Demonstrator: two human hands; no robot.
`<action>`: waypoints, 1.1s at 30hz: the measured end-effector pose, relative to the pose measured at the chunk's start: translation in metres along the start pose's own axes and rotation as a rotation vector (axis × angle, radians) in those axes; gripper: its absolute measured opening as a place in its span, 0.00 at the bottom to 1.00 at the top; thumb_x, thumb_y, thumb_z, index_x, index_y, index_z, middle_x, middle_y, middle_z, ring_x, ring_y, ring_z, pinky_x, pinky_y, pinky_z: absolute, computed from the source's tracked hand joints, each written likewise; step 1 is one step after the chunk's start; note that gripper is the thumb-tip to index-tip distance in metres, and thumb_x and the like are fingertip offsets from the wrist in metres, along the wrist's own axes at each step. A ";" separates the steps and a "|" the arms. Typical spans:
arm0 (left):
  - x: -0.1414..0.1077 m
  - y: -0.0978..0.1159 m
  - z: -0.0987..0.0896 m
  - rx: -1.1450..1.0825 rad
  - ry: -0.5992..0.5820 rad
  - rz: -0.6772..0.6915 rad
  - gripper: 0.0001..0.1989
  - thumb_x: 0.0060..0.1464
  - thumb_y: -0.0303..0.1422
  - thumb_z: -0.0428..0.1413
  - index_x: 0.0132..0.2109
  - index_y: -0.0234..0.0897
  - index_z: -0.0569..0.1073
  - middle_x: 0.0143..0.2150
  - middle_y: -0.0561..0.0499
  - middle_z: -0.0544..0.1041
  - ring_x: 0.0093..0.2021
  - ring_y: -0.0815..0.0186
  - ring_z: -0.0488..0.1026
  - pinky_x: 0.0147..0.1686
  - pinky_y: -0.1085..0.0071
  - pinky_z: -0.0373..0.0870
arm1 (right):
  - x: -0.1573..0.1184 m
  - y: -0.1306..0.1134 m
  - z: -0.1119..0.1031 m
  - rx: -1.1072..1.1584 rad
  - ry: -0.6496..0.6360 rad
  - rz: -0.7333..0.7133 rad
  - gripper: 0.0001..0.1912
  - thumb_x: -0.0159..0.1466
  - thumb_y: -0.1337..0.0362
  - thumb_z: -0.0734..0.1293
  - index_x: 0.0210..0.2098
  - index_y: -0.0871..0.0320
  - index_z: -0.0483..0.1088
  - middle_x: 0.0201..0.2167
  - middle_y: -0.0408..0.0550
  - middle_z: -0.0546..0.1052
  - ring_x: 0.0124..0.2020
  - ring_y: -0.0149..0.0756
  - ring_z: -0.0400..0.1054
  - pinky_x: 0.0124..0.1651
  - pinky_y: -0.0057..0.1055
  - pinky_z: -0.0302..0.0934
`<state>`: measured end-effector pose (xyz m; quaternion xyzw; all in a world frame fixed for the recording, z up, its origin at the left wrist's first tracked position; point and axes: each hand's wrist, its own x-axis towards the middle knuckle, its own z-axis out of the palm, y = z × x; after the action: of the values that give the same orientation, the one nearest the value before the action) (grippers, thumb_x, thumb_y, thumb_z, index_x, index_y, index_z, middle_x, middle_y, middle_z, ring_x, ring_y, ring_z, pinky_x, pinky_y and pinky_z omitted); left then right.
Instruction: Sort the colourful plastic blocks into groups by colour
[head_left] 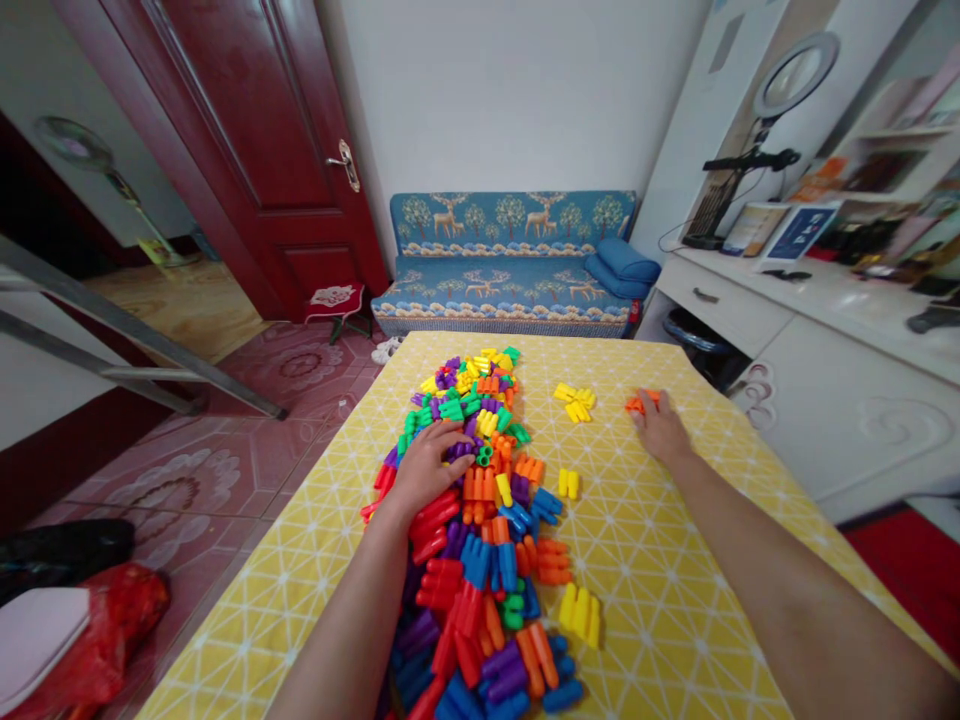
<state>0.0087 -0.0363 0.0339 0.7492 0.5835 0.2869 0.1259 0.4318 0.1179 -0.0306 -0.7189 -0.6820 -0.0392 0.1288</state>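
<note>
Smooth, glossy plastic pieces (478, 488) lie on the matt, cloth-covered desk (660, 560); beyond it stand a cloth-covered sofa (499, 275) and glossy wood-look door (262, 120).

from here i see a long pile of many-coloured plastic tube blocks (480, 555) on the yellow cloth-covered table (660, 570), with the bare left hand (429, 462) on it. small yellow plastic blocks (576, 402) lie right of the pile, then the bare right hand (663, 428), an orange plastic block (637, 403) in its fingers. behind the table is a long blue cloth sofa (510, 285), with a red wooden door (255, 110) to its left and a white desk (847, 350) to its right.
</note>
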 end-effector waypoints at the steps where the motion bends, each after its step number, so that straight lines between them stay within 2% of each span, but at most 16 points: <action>1: 0.000 0.000 0.000 0.000 -0.002 -0.002 0.12 0.54 0.39 0.56 0.46 0.44 0.77 0.58 0.49 0.72 0.60 0.56 0.65 0.62 0.56 0.60 | 0.001 -0.001 0.001 -0.012 -0.001 0.012 0.30 0.69 0.55 0.48 0.67 0.59 0.49 0.68 0.63 0.47 0.64 0.53 0.51 0.62 0.48 0.48; 4: 0.000 -0.001 0.001 0.002 -0.006 -0.003 0.13 0.54 0.39 0.56 0.45 0.44 0.77 0.58 0.49 0.72 0.61 0.56 0.65 0.62 0.56 0.60 | 0.002 -0.001 0.003 -0.036 -0.002 0.062 0.30 0.69 0.55 0.46 0.68 0.58 0.47 0.68 0.62 0.47 0.66 0.52 0.46 0.62 0.49 0.46; 9: 0.000 0.000 0.000 -0.007 0.006 -0.001 0.13 0.54 0.39 0.57 0.46 0.44 0.77 0.58 0.49 0.72 0.60 0.56 0.65 0.62 0.56 0.60 | 0.000 -0.001 0.004 -0.050 0.041 0.078 0.32 0.68 0.54 0.47 0.69 0.59 0.42 0.68 0.66 0.47 0.65 0.56 0.48 0.60 0.50 0.46; 14: 0.000 0.003 -0.001 -0.011 0.006 -0.005 0.13 0.54 0.39 0.56 0.46 0.43 0.77 0.58 0.48 0.72 0.60 0.56 0.65 0.62 0.56 0.60 | -0.007 -0.006 0.005 -0.073 -0.021 0.117 0.34 0.67 0.47 0.46 0.69 0.55 0.43 0.68 0.63 0.45 0.66 0.59 0.44 0.61 0.53 0.43; 18: 0.000 0.000 0.000 -0.011 0.008 -0.003 0.13 0.54 0.39 0.57 0.46 0.43 0.77 0.58 0.48 0.72 0.60 0.56 0.65 0.61 0.56 0.60 | -0.021 -0.014 0.003 -0.043 0.028 0.148 0.39 0.66 0.44 0.46 0.69 0.60 0.39 0.68 0.67 0.43 0.66 0.61 0.43 0.61 0.55 0.42; 23: 0.001 -0.003 0.002 0.000 0.005 0.010 0.13 0.55 0.39 0.56 0.46 0.44 0.77 0.58 0.49 0.72 0.60 0.56 0.65 0.61 0.56 0.60 | -0.051 -0.037 -0.006 0.048 0.038 0.134 0.41 0.66 0.44 0.49 0.69 0.65 0.40 0.68 0.70 0.45 0.67 0.61 0.42 0.62 0.57 0.41; 25: 0.001 -0.002 0.002 -0.003 0.008 0.007 0.14 0.54 0.39 0.57 0.46 0.43 0.77 0.57 0.48 0.72 0.60 0.56 0.65 0.61 0.56 0.60 | -0.068 -0.050 -0.009 0.134 0.025 0.060 0.40 0.66 0.45 0.51 0.68 0.67 0.43 0.67 0.70 0.48 0.68 0.58 0.43 0.63 0.56 0.42; 27: 0.001 -0.001 0.002 -0.006 0.013 0.001 0.13 0.54 0.39 0.57 0.46 0.43 0.77 0.57 0.48 0.72 0.60 0.55 0.66 0.61 0.56 0.60 | -0.090 -0.064 -0.013 0.301 0.022 -0.082 0.38 0.66 0.47 0.53 0.67 0.67 0.48 0.66 0.67 0.53 0.67 0.53 0.47 0.64 0.51 0.46; 30: 0.000 0.001 0.001 -0.010 0.015 0.001 0.13 0.54 0.39 0.57 0.46 0.44 0.78 0.57 0.49 0.72 0.60 0.56 0.66 0.62 0.57 0.59 | -0.126 -0.085 -0.018 0.564 0.021 -0.339 0.30 0.65 0.50 0.57 0.62 0.59 0.59 0.61 0.58 0.65 0.61 0.45 0.59 0.61 0.44 0.55; 33: -0.001 0.002 0.001 -0.010 0.017 0.004 0.13 0.54 0.38 0.57 0.47 0.44 0.77 0.57 0.49 0.72 0.60 0.57 0.66 0.62 0.57 0.59 | -0.151 -0.100 -0.025 0.634 0.012 -0.558 0.17 0.65 0.55 0.62 0.49 0.51 0.73 0.51 0.51 0.74 0.53 0.43 0.66 0.56 0.43 0.60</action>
<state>0.0103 -0.0371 0.0339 0.7473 0.5817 0.2965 0.1240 0.3253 -0.0309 -0.0287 -0.4311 -0.8281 0.1350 0.3319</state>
